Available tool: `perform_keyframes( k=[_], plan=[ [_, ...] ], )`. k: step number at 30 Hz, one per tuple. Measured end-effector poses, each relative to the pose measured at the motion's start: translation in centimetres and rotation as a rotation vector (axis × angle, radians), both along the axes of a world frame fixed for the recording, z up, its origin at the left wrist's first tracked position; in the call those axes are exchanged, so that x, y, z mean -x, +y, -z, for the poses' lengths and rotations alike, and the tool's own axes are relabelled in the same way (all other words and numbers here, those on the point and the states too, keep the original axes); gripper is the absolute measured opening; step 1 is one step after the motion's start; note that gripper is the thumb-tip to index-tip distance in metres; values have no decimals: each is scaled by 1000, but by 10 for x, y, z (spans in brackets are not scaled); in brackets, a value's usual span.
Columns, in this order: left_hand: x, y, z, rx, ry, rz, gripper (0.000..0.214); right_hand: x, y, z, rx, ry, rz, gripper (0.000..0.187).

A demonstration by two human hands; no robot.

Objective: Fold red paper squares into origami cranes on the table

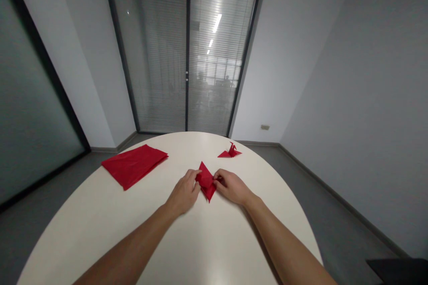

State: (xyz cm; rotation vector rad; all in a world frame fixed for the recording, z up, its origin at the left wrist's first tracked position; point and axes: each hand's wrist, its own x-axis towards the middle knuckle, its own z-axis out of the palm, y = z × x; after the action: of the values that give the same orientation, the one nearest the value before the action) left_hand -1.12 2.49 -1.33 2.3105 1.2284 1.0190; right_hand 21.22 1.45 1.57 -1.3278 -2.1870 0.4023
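Observation:
A small folded piece of red paper (206,178), diamond-shaped with a raised flap near its lower end, lies on the white table between my hands. My left hand (186,190) grips its left edge, fingers on top and thumb low at the side. At the right edge, my right hand (230,185) pinches the paper between thumb and forefinger. Beyond my right hand stands a finished red origami crane (231,151), wings spread. The underside of the folded paper is hidden.
A stack of red paper sheets (135,165) lies at the table's left edge. The round white table (200,249) curves away on both sides. Glass doors with blinds (187,53) stand behind it. A dark object (401,270) shows at the lower right.

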Motion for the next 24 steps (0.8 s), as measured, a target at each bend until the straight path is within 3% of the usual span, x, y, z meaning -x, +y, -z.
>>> perform_keyframes(
  k=[9,18,24],
  plan=[
    [-2,-4,-4,3,-16,-44,26,1,-3,-5,13,-66,97,10],
    [-2,-7,-7,45,21,-170,14,2,-3,-5,1,-143,166,12],
    [-2,-2,-7,-38,24,-176,4,2,-2,-5,-1,-165,190,14]
  ],
)
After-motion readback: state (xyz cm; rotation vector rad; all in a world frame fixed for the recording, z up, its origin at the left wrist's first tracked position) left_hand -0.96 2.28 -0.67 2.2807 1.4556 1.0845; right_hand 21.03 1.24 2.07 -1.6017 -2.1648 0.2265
